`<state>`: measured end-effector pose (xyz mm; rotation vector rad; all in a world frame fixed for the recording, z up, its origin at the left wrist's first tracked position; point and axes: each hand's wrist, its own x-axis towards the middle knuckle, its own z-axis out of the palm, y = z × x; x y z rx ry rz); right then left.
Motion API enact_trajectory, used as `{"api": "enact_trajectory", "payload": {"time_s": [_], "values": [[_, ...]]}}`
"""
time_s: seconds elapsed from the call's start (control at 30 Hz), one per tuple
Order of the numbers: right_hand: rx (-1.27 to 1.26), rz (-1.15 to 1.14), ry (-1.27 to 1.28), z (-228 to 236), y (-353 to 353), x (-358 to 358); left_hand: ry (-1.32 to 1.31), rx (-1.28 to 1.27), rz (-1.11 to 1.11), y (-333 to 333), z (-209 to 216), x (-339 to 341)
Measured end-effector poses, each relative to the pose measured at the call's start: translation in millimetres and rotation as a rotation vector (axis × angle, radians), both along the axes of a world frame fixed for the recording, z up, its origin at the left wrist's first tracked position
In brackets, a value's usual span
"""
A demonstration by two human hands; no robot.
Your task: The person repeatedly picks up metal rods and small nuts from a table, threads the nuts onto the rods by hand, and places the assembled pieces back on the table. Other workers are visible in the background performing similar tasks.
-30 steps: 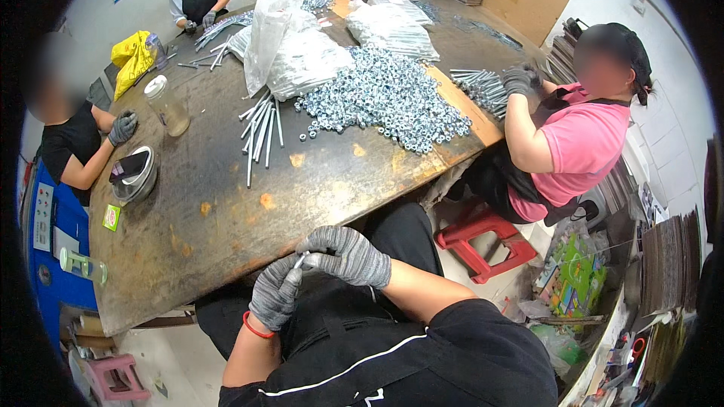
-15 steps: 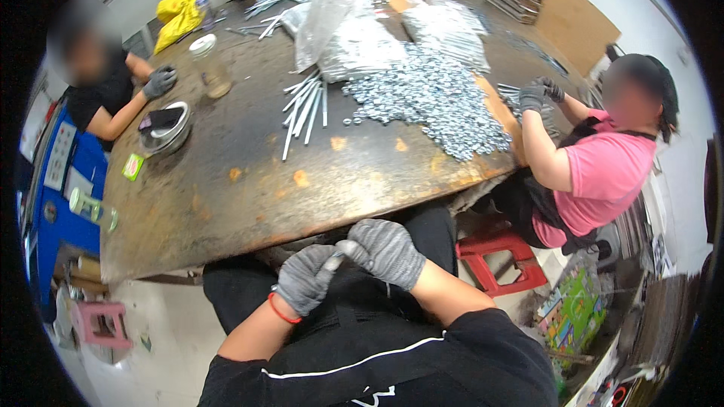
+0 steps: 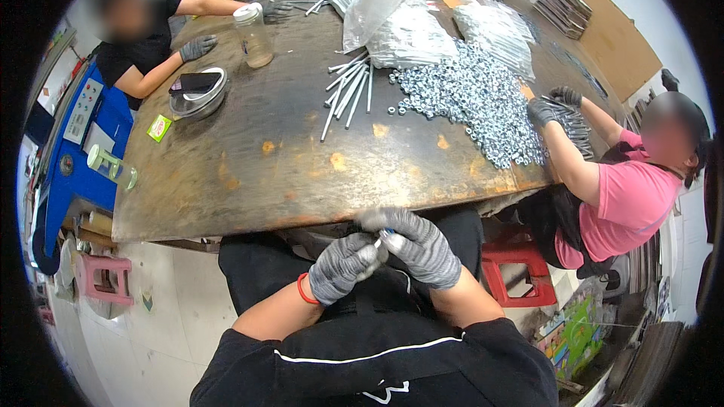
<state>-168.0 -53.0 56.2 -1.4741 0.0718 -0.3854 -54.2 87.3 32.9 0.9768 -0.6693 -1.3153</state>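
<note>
My left hand (image 3: 343,267), in a grey knit glove with a red band at the wrist, is closed, thumb and fingers pinched together. Against it, my right hand (image 3: 424,249), gloved alike, is also closed, its upper fingers smeared by motion. A small shiny metal piece (image 3: 387,233) shows between the two hands; the fingers hide most of it, so its kind cannot be made out. Both hands are over my lap, just in front of the table's near edge. Farther off on the table (image 3: 286,181) lie a heap of metal nuts (image 3: 475,98) and loose metal rods (image 3: 351,94).
Plastic bags of rods (image 3: 411,38) stand behind the nuts. A jar (image 3: 253,38), a bowl (image 3: 200,102) with a phone on it and a green packet (image 3: 159,128) are at left. Co-workers sit left and right. A red stool (image 3: 520,275) is beside my right leg.
My view has shifted, and my hands have drawn closer together, the right one's fingers now moving. The left co-worker has stretched an arm across the table; the right co-worker's hands have moved onto rods.
</note>
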Motion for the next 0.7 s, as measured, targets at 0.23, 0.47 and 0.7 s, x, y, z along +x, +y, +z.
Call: {"api": "enact_trajectory", "payload": {"time_s": [0.23,0.47,0.7], "values": [[0.123,0.017,-0.133,-12,-1,9,-1.071,-0.655,0.186,-16,-19,12],[0.008,-0.362,-0.079,-2,23,27,-0.779,-0.200,0.459,-18,-6,4],[-0.495,-0.289,0.095,-21,0,23,-0.981,-0.027,0.439,-4,-25,21]]}}
